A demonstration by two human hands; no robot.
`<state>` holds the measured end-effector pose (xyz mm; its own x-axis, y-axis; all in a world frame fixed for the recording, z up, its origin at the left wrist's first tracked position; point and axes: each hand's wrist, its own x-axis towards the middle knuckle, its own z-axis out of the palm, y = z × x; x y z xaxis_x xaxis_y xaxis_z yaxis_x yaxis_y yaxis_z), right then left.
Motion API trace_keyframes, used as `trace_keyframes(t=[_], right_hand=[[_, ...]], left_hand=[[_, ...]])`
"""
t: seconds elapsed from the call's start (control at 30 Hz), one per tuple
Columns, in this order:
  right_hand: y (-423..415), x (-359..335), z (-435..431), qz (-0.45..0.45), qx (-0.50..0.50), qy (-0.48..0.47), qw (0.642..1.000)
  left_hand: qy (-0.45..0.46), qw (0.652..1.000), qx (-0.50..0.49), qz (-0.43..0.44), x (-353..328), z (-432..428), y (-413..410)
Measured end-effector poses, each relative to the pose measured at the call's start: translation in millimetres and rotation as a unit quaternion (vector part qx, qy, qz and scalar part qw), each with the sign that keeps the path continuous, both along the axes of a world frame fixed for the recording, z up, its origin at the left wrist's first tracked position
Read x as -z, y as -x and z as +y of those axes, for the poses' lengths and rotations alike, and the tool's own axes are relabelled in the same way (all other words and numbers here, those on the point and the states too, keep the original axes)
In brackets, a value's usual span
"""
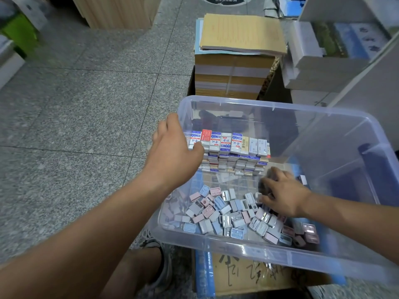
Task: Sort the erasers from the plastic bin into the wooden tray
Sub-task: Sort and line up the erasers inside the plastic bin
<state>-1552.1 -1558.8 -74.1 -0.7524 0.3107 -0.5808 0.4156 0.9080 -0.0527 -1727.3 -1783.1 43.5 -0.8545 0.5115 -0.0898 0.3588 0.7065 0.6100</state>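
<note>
the thumb of our left hand (172, 152) lies against the stacked rows of white rectangular erasers in blue and red printed sleeves (233, 145). its fingers are hidden, so we cannot tell their grip. our right hand (285, 195) is blurred among small pastel cases (216, 214), its hold unclear. everything sits inside the clear plastic bin (280, 254).

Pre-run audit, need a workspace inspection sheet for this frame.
Surface: granite floor; cardboard box under the clear plastic bin.
Job's things: stacked erasers at bin's far side; wooden tray not in view.
Clutter: loose pastel sharpeners in bin.
Hands: left hand at bin's left rim, thumb on erasers; right hand among sharpeners, grip blurred.
Cables: nothing seen.
Surroundings: paper stacks, shoe.
</note>
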Motion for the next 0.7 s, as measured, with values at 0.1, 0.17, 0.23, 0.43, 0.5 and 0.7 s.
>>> trace_keyframes(t=[0.1, 0.17, 0.23, 0.43, 0.5, 0.7], right_hand=[[-9.3, -6.1, -14.9, -0.036, -0.026, 0.080, 0.996], [-12.3, -12.1, -24.4, -0.061, -0.074, 0.118, 0.988], [-11.4, -21.1, -28.5, -0.073, -0.089, 0.142, 0.983], [-13.8, -83.4, -10.1, -0.032, -0.075, 0.027, 0.996], [-28.0, -111.3, 2.7, 0.026, -0.064, -0.041, 0.997], [-97.2, -144.0, 40.6, 0.229, 0.042, -0.199, 0.952]], left_hand=[[0.004, 1.000, -0.003, -0.003, 0.2, 0.0, 0.7], [0.002, 1.000, -0.006, -0.002, 0.6, 0.4, 1.7], [0.002, 1.000, -0.008, 0.000, 1.1, 0.6, 3.2], [0.043, 0.998, 0.001, 0.040, -0.7, 0.3, 1.4], [0.054, 0.989, 0.043, 0.134, -4.5, 0.0, -2.8], [-0.009, 0.961, 0.274, 0.044, -13.3, 18.0, -31.0]])
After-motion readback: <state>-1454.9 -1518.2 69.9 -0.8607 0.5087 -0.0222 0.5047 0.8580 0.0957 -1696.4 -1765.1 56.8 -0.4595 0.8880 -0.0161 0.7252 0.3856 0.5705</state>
